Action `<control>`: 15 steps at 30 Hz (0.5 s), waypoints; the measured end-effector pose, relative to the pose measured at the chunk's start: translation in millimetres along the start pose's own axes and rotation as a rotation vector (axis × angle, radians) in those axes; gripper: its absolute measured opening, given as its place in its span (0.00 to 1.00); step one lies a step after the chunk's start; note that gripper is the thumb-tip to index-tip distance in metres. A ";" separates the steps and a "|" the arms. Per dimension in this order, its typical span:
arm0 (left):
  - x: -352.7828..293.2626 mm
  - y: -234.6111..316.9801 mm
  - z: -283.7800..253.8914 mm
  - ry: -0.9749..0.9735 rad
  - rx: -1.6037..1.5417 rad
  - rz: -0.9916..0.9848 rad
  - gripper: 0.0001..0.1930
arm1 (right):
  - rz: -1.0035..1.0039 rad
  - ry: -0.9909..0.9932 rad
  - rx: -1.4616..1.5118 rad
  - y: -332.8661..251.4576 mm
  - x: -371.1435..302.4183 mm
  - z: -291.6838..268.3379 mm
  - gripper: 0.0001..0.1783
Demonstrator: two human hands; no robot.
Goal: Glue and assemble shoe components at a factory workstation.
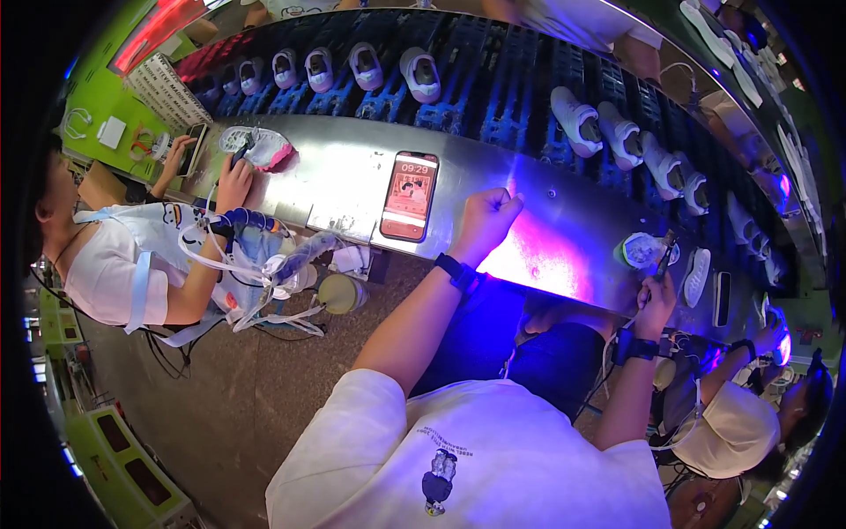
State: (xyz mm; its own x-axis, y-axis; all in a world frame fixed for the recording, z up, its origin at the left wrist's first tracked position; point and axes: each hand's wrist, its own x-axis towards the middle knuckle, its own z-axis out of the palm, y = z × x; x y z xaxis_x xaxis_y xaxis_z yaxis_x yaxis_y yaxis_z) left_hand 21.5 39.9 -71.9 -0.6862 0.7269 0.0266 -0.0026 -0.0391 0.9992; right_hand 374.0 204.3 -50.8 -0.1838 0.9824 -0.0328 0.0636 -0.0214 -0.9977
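Left hand (487, 220): my fist, nothing visible inside.
Right hand (656, 302): I grip tool (665, 257), at pot (638, 250).
Phone (410, 196): on tabletop (342, 159).

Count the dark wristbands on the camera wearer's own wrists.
2. One dark wristband sits just behind the closed left hand; the other dark wristband sits just behind the right hand. No others seem hidden.
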 end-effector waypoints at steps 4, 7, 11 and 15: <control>1.3 -5.4 -1.1 -0.007 0.000 -0.004 0.21 | 0.006 0.003 0.039 -2.9 -3.1 4.6 0.20; 2.9 -7.6 0.4 -0.017 0.008 0.010 0.21 | 0.005 0.000 0.040 -3.6 -1.7 1.8 0.19; 4.4 -8.4 6.1 -0.019 0.080 0.017 0.22 | 0.016 0.005 -0.007 3.3 4.2 -11.7 0.17; 6.4 -25.1 4.4 -0.027 0.032 0.106 0.17 | 0.058 0.080 0.027 -9.4 -6.6 1.1 0.17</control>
State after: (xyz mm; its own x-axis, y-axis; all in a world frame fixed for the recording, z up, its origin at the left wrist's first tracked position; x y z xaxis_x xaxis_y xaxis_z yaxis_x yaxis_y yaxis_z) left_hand 20.3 48.5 -96.7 -0.6614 0.7382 0.1327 0.0929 -0.0950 0.9911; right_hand 373.5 197.8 -41.3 -0.1017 0.9910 -0.0870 0.0452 -0.0827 -0.9955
